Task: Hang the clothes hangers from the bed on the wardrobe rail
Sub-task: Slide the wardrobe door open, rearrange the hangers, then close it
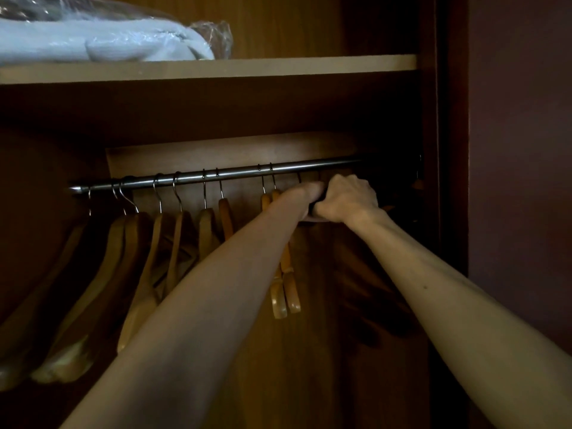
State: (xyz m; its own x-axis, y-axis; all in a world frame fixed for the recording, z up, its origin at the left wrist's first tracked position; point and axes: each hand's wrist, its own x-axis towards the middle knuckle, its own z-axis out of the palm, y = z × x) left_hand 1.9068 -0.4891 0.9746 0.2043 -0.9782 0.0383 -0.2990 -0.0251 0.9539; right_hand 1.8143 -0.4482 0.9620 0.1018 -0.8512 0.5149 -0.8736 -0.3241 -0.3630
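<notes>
A metal wardrobe rail [235, 175] runs across the dark wardrobe. Several wooden hangers [286, 286] hang from it by their wire hooks, most of them left of centre. Both my arms reach in under the right part of the rail. My left hand [305, 196] and my right hand [348, 196] are pressed together, fingers curled round a dark hanger [316, 205] that is mostly hidden between them. A thin hook [299, 177] rises from my left hand to just under the rail. In the gloom I cannot tell whether the hook is over the rail.
A pale shelf [216, 68] lies above the rail, with plastic-wrapped light bedding [102, 41] on it. The wardrobe's side wall [445, 150] stands close to the right of my hands. A hanger tip [418, 183] shows at the rail's far right end.
</notes>
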